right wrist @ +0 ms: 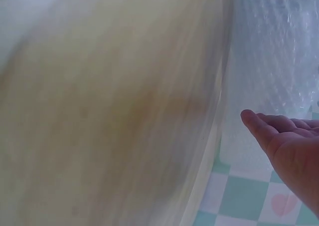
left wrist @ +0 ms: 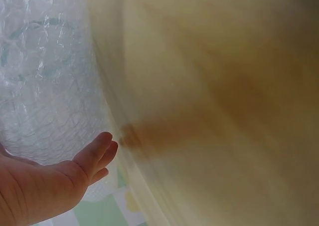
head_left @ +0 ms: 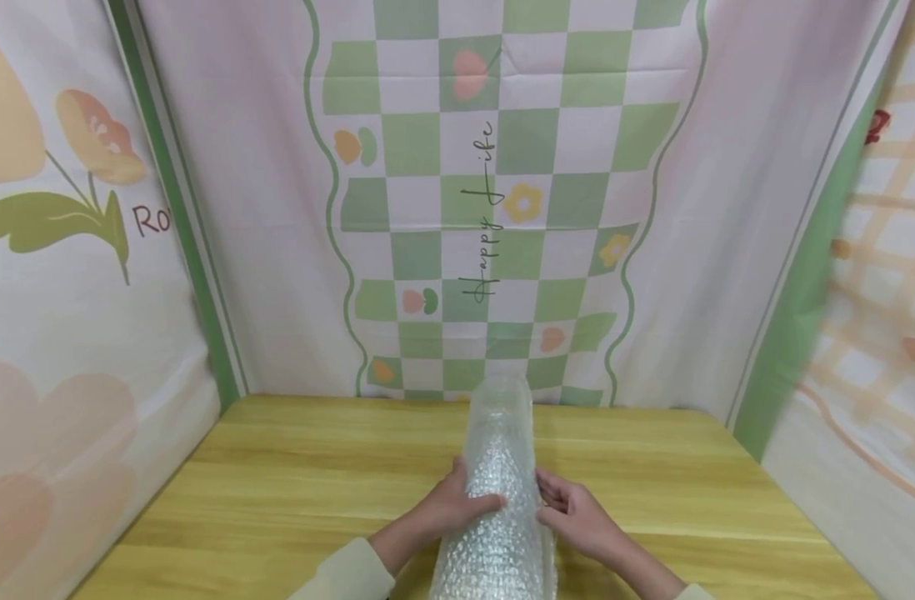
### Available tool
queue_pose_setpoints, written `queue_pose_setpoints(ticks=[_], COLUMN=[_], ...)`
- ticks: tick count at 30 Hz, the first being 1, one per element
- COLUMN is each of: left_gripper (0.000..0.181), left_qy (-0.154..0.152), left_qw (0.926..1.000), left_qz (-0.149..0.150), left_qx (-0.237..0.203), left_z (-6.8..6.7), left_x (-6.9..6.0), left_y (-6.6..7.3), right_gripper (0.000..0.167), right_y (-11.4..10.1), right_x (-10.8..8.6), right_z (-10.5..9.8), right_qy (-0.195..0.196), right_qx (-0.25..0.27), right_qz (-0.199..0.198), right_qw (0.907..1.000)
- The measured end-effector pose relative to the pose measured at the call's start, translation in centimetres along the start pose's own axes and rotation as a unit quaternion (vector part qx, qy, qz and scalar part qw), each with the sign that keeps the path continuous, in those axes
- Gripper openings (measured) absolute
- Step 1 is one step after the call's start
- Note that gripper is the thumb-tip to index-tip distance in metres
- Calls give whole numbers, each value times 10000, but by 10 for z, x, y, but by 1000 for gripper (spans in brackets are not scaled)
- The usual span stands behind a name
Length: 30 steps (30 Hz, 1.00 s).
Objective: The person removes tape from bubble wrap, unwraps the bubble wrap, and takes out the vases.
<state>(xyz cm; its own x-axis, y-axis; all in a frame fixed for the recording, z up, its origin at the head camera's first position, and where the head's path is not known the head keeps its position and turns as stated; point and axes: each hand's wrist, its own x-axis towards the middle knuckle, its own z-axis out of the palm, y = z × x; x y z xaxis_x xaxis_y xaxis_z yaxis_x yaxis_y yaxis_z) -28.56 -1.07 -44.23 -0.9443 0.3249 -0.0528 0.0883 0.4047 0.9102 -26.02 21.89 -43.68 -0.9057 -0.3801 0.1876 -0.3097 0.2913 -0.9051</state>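
A long bundle of clear bubble wrap [head_left: 495, 550] runs from the front of the table toward the back wall. Greenish curved marks show on it or through it in the left wrist view. My left hand [head_left: 452, 504] holds its left side, thumb lying across the upper face and the other fingers partly hidden along the edge. On the opposite side, my right hand [head_left: 581, 517] rests its fingertips and thumb against the right edge, the fingers loosely bent. What lies inside or under the wrap cannot be made out.
A wood-grain table [head_left: 307, 467] lies beneath the wrap. Behind it hangs a cloth with green checks [head_left: 532, 137]. Printed cloth walls stand at the left [head_left: 67, 333] and right [head_left: 870, 333], closing in the table's sides.
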Motion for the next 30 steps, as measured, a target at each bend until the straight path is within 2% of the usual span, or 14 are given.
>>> queue_pose_setpoints(ticks=[16,30], left_gripper=[112,114], left_qy=[-58,64], left_qw=[10000,10000], left_qz=[-15,40], left_qx=[-44,20], left_z=[-1,1], left_x=[-1,0], left_y=[1,-2], right_gripper=[67,67], right_y=[0,0], right_x=[-2,-5], right_z=[-9,-12], right_qy=[-550,-683], right_qx=[393,664], right_qz=[-241,-151], right_qw=[9974,9953])
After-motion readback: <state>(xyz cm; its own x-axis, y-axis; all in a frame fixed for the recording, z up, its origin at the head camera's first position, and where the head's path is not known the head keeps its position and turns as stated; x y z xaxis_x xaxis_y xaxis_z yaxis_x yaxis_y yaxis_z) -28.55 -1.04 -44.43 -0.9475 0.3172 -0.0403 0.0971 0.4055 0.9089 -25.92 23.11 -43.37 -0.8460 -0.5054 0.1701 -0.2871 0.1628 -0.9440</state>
